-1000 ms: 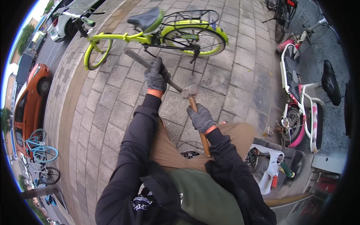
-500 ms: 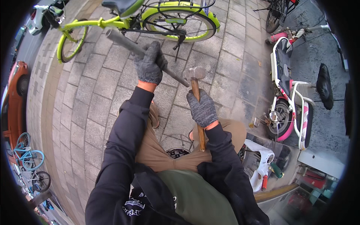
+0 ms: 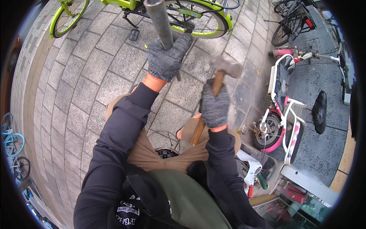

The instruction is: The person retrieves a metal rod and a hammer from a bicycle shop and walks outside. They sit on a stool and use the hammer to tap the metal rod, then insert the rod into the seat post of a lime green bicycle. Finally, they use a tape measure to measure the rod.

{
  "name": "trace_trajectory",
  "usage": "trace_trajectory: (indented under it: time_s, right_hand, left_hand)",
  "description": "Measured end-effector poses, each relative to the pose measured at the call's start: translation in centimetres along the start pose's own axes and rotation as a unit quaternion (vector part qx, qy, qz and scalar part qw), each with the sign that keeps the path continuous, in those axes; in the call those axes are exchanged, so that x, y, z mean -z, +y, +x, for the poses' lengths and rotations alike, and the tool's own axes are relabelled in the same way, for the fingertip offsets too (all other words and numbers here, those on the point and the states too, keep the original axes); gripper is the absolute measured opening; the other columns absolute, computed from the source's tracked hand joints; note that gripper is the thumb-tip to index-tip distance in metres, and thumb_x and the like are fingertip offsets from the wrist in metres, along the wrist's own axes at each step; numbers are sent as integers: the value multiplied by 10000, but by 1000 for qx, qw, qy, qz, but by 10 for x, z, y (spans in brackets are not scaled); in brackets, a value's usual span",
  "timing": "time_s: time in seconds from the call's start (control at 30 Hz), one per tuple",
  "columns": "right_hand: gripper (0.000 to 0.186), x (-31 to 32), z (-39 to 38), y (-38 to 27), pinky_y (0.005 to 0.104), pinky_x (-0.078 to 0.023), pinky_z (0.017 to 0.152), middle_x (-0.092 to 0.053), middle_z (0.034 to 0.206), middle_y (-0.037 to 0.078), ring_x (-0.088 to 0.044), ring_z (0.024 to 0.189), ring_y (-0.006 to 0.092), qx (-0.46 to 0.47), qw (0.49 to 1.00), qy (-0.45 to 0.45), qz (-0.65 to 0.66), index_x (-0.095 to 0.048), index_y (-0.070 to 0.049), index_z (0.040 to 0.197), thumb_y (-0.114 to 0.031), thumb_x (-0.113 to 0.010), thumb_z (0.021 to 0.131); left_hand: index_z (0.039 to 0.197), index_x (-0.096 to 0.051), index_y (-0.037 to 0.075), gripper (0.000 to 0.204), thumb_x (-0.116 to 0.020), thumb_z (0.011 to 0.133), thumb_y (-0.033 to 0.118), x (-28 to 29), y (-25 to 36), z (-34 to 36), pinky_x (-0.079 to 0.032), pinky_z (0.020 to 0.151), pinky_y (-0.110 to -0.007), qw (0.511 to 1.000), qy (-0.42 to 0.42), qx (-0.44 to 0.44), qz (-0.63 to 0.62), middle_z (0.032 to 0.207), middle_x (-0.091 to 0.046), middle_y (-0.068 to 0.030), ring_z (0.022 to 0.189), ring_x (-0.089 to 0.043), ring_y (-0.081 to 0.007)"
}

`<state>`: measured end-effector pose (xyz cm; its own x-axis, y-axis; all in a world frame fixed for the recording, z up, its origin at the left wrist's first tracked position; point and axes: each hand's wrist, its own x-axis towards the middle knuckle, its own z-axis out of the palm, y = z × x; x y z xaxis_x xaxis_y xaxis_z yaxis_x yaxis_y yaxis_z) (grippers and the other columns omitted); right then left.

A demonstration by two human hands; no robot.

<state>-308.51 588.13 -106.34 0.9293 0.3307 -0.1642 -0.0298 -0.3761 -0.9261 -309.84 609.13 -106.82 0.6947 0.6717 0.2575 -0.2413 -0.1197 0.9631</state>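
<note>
Both my hands wear grey knit gloves. My left hand (image 3: 167, 57) is closed round a grey metal tube (image 3: 159, 23), whose open end points up and away from me. Below that fist the tube's thinner lower end shows beside the wrist. In my right hand (image 3: 215, 105) is a hammer, gripped by its wooden handle (image 3: 198, 131). The steel hammer head (image 3: 227, 66), slightly blurred, sits above the fist, to the right of the tube and apart from it.
A lime-green bicycle (image 3: 190, 14) stands ahead on the stone paving (image 3: 95, 78). To the right are a white and pink electric scooter (image 3: 280, 87) and a black bicycle (image 3: 291, 28). A white plastic bag (image 3: 253, 171) with a green-handled tool (image 3: 262, 181) lies near my right knee.
My left hand has shifted slightly right, and the tube has swung from slanting to nearly upright. My right hand has moved right with the hammer, its head now tilted. The view has shifted too.
</note>
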Motion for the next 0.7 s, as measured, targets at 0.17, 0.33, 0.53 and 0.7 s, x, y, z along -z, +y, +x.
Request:
trace_trajectory:
  time_s: [0.17,0.33,0.53,0.7]
  right_hand:
    - [217,-18,-16,16,369,-544,619,-667,831,109,-644,668,229,297,943,101,-108,-623,8,1162,-107,-642,979]
    - [189,-15,8,65,325,-486,480,-602,727,54,-587,545,161,-145,986,-87,13,-628,-30,1110,-152,-635,965]
    - [216,-20,-29,22,269,-511,593,-627,884,45,-619,689,133,182,983,35,-11,-595,-26,1187,1,-607,974]
    - [216,-50,14,80,343,-528,545,-618,799,87,-613,617,185,-111,990,-83,22,-602,-21,1141,-119,-615,950]
  left_hand:
    - [800,-638,45,249,-719,976,202,-17,-9,4,-423,485,-287,999,-2,-39,-23,615,-595,-24,502,-549,-121]
    - [824,-597,83,197,-702,978,149,-6,16,12,-347,443,-284,966,53,61,-244,578,-457,14,453,-417,-103]
    - [853,-606,78,155,-725,947,108,-8,7,16,-347,447,-293,966,67,75,-238,638,-495,-6,464,-416,-107]
    - [838,-597,107,175,-702,972,146,-2,12,21,-336,443,-293,952,86,64,-287,630,-453,27,469,-389,-101]
